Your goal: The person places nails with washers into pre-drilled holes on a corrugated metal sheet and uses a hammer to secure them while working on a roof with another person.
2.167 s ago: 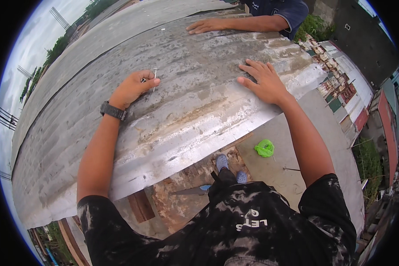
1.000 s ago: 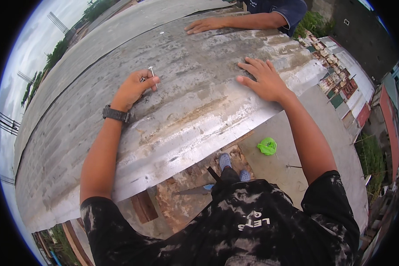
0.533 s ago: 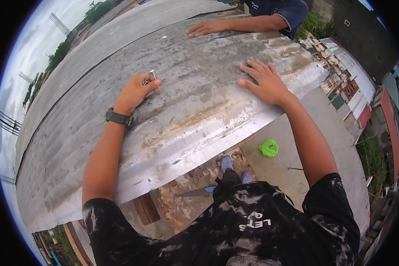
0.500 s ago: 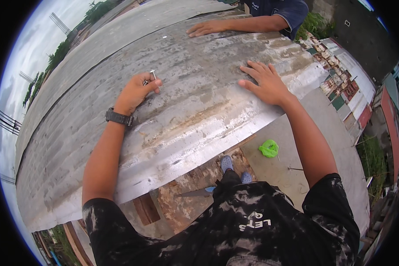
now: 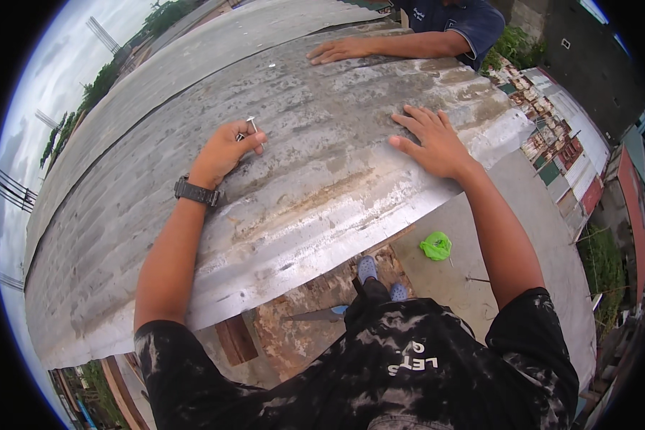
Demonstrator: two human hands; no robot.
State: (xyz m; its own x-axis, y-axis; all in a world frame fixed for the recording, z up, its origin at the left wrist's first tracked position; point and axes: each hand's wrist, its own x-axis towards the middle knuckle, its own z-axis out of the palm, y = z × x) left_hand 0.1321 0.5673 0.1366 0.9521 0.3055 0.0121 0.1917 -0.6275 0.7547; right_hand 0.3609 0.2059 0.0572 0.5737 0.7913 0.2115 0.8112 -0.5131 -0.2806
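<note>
– What does the left hand (image 5: pixel 229 149) hold?
– Left of centre, it pinches a flat-headed nail (image 5: pixel 252 124) between thumb and fingers, head uppermost; a second bit of metal (image 5: pixel 240 137) shows in that grip, too small to tell
– And the right hand (image 5: pixel 435 145)?
– Right of centre, it grasps nothing: palm down, fingers spread on the grey corrugated sheet (image 5: pixel 308 197) that fills the middle and left of the frame
– Further out?
– A dark watch (image 5: pixel 196 191) just below the left hand; a co-worker's hand (image 5: pixel 335 51) on the sheet at top centre; below, right of centre, a green bag (image 5: pixel 436 246) on the floor (image 5: pixel 523 193); a saw (image 5: pixel 314 314) at lower centre
</note>
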